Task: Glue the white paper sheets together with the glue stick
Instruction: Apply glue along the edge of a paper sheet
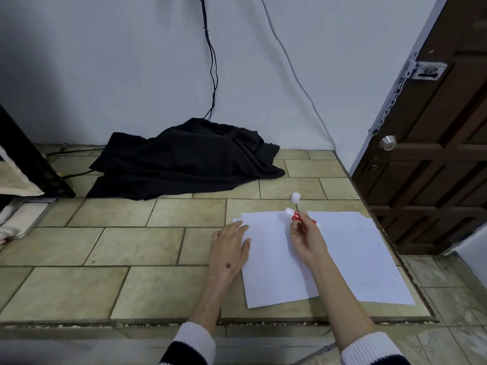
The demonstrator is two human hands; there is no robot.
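While our left hand [229,243] is lying flat with fingers spread on the left edge of the nearer white paper sheet [274,262], our right hand [307,239] is pinching the red glue stick [295,216] above that sheet's far edge, its white tip pointing up and left. Its white cap [295,198] is standing on the tiled desk [131,246] just beyond. A second white sheet [361,254] is lying to the right, tucked partly under the first.

My left hand [228,243] lies flat, palm down, fingers spread and pointing forward. My right hand [305,239] is raised, fingers curled closed in a grip, both sleeves pushed back.
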